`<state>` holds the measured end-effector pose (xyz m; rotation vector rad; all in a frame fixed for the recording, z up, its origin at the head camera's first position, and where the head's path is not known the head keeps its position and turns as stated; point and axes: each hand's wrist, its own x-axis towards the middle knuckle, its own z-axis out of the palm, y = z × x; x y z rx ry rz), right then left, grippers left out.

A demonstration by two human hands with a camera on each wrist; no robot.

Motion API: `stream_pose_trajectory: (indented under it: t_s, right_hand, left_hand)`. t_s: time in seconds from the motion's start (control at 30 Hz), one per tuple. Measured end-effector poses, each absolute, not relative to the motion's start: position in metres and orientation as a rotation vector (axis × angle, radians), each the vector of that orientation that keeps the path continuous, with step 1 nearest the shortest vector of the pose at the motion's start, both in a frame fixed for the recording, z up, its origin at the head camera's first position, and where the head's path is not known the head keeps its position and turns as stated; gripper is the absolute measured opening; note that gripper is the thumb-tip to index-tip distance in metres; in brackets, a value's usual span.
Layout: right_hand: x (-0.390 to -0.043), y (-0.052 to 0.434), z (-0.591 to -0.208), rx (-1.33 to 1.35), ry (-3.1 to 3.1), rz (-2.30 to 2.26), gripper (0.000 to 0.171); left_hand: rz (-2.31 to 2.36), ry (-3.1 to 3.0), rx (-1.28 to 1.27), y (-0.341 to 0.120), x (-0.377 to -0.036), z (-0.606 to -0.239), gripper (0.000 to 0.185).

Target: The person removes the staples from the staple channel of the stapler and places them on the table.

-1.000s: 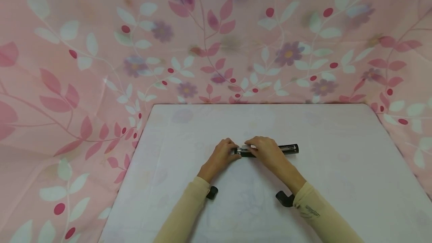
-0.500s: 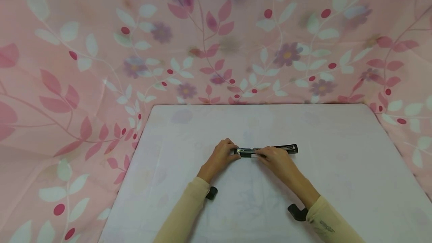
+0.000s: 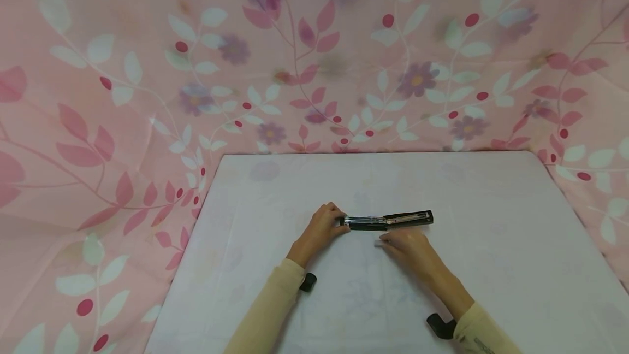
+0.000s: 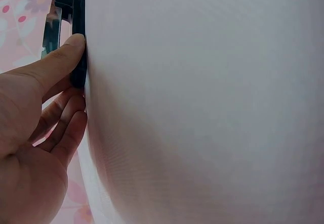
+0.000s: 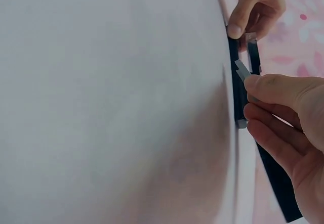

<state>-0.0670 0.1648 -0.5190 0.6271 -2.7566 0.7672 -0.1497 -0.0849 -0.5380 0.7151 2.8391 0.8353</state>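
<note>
Long black stapler point(image 3: 388, 220) lying flat across the middle of the white desk point(image 3: 491, 266), swung wide open into one straight line. Left half showing the shiny metal staple channel, right half the plain black arm stretching off to the right. Left end pinched by the left hand point(image 3: 320, 229), thumb against the black edge, fingers point(image 4: 63, 128) curled behind it. Small silvery strip of staples point(image 3: 378, 243) out of the channel, held at the tips of the right hand point(image 3: 410, 247), just in front of the stapler, near its hinge.
</note>
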Motion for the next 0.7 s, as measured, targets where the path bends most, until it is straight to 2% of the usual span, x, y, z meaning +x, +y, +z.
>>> stream_pose_trajectory:
  t_s: [0.23,0.7]
  right_hand:
    - [-0.060,0.170,-0.528,0.567,-2.826,0.814,0.013]
    - [-0.057,0.170,-0.534,0.657,-2.718,0.720,0.016]
  left_hand:
    - [0.831,2.848,0.704,-0.085,-0.149,-0.539,0.036]
    - [0.848,2.847,0.714,-0.085,-0.149,-0.538,0.036]
